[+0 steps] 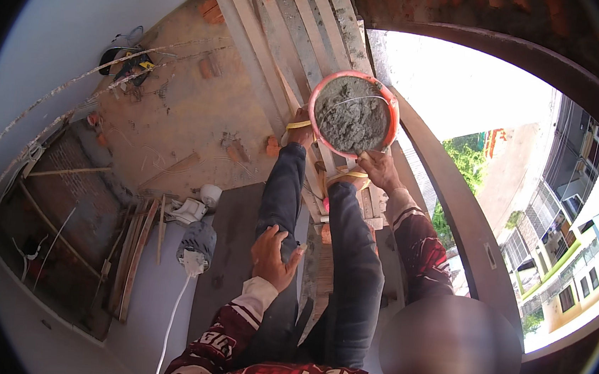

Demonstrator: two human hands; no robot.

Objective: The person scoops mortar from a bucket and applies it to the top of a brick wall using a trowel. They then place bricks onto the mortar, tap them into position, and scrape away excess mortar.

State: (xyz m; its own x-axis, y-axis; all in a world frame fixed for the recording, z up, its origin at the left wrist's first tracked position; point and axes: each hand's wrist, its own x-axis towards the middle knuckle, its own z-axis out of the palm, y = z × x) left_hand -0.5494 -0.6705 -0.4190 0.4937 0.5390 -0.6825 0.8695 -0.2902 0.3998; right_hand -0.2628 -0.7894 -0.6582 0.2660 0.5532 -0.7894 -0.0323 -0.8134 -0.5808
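An orange bucket (394, 128) filled with wet grey mortar (352, 117) sits on wooden planks just beyond my feet. Its thin wire handle (357, 99) lies across the mortar. The fingers of my right hand (379, 170) are closed on the bucket's near right rim. My left hand (275, 260) rests on my left leg, fingers apart and holding nothing. Both legs, in dark trousers, stretch forward, and yellow straps (298, 124) cross my feet.
Long planks (296, 23) run away beyond the bucket. A curved opening on the right looks down on the street and houses (576, 282). To the left, a lower floor (177, 119) holds brick pieces. A grey cylindrical object (198, 242) with a white cord hangs near my left leg.
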